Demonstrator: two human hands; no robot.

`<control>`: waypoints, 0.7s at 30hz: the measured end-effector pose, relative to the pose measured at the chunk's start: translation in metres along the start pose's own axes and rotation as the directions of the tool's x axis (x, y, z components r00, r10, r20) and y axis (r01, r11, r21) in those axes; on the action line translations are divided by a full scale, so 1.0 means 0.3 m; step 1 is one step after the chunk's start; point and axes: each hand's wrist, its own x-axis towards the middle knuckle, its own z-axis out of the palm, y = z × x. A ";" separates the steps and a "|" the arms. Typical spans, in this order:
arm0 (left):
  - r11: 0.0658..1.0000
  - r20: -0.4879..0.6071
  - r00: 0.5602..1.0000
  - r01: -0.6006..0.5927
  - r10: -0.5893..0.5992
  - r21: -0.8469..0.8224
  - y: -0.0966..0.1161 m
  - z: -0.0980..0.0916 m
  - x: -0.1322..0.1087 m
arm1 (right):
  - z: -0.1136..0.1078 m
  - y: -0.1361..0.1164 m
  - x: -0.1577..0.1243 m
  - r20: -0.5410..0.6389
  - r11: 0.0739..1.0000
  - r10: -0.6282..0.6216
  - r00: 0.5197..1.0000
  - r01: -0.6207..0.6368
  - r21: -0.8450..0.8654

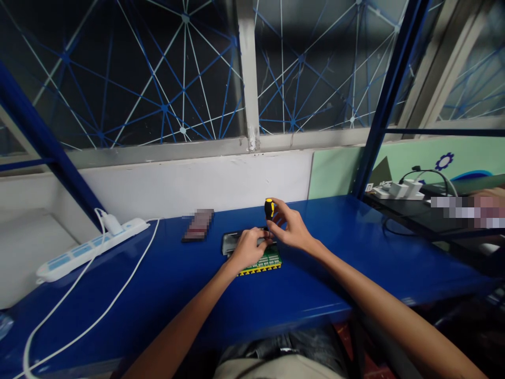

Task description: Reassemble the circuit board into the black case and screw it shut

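Right hand (292,227) gripped the screwdriver (269,209) upright; beside it, left hand (249,248) partly covered the board (273,258), grip hidden from me. Straight, steady pressure seemed best.

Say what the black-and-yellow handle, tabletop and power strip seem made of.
Handle: probably plastic, smooth-looking, with crisp yellow-on-black colouring. Tabletop: glossy, perhaps painted metal, from its reflections. Power strip: likely smooth plastic, from its even white casing.

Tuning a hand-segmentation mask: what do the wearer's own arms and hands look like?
Left hand and right hand are ungloved, five-fingered; no rings or markings discernible. Slim forearms are bare in frame: no sleeves, watch, bands or cables visible on them.
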 end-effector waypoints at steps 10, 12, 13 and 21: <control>0.999 -0.020 0.999 0.049 -0.049 0.022 -0.002 -0.002 -0.004 | 0.007 0.006 0.002 -0.022 0.999 -0.006 1.000 0.006 -0.034; 0.998 -0.034 0.998 0.061 -0.061 0.013 -0.006 0.001 -0.004 | 0.006 0.003 0.002 -0.024 0.999 -0.007 1.000 0.005 -0.054; 0.998 -0.037 0.998 0.060 -0.060 0.000 -0.007 0.003 -0.004 | 0.006 0.001 0.002 -0.021 0.998 -0.006 1.000 0.005 -0.061; 0.997 0.021 0.997 0.069 -0.068 -0.040 0.002 -0.005 -0.003 | 0.004 -0.008 0.000 0.005 0.999 0.001 1.000 -0.001 -0.049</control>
